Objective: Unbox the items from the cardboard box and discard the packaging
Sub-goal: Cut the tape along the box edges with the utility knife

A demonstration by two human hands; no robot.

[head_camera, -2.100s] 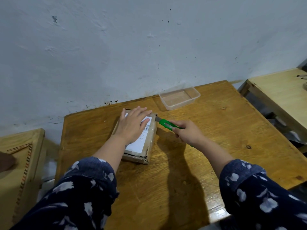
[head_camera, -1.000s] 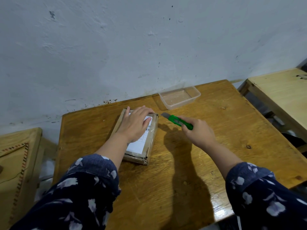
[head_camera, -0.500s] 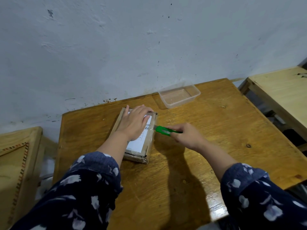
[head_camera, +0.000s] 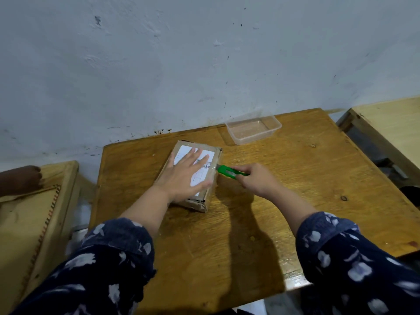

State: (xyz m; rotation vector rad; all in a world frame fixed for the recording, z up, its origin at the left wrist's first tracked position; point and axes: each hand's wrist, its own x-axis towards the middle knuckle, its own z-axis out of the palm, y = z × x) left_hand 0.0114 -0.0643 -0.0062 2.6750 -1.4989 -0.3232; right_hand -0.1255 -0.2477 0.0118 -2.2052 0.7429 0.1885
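Note:
A small brown cardboard box with a white shipping label lies on the wooden table, taped shut. My left hand rests flat on its top with the fingers spread, pressing it down. My right hand is closed around a green utility knife. The knife's tip touches the upper edge of the box's right side.
A clear plastic container sits at the table's back edge by the wall. A light wooden table stands to the right. On the left is another wooden surface with someone else's hand on it.
My right hand lifted the knife off the box, then brought it back against the box's right side. My left hand has spread flatter and slid toward me on the lid.

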